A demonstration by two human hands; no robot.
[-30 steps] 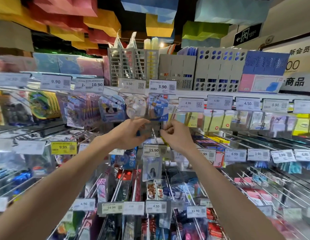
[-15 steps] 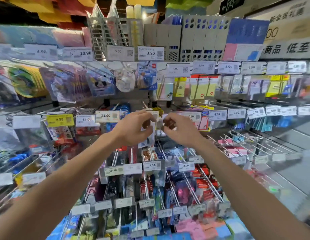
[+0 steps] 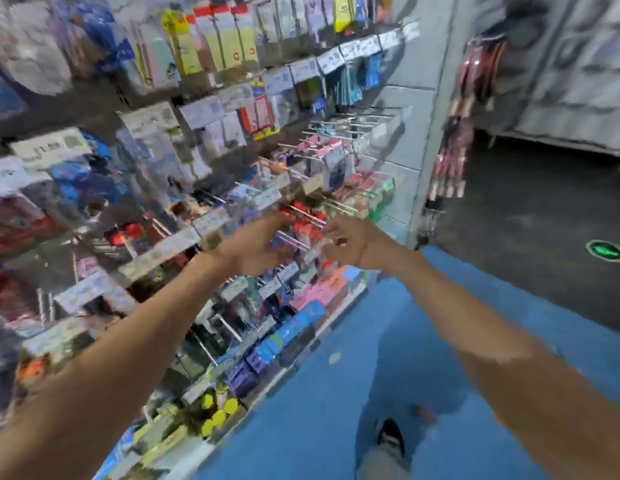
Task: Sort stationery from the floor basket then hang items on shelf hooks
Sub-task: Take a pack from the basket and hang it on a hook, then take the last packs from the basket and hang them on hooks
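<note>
- Grip, left hand (image 3: 253,245) and right hand (image 3: 352,242): motion blur, cannot tell whether fingers are apart or pinching.
- Both hands near shelf hooks (image 3: 339,124).
- Red stationery packs (image 3: 303,220) hang between them, smeared.

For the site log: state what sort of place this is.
Likely a shop's stationery aisle: packaged goods hang on shelf hooks, price tags front the rows, and a blue floor runs alongside.

A blue floor (image 3: 336,427) fills the lower middle of the frame and meets a dark grey floor (image 3: 526,209) at right, where a round green arrow marker (image 3: 605,251) glows. A pale grey post (image 3: 417,133) stands upright at centre right. A blurred grey panelled wall (image 3: 578,81) fills the upper right.
</note>
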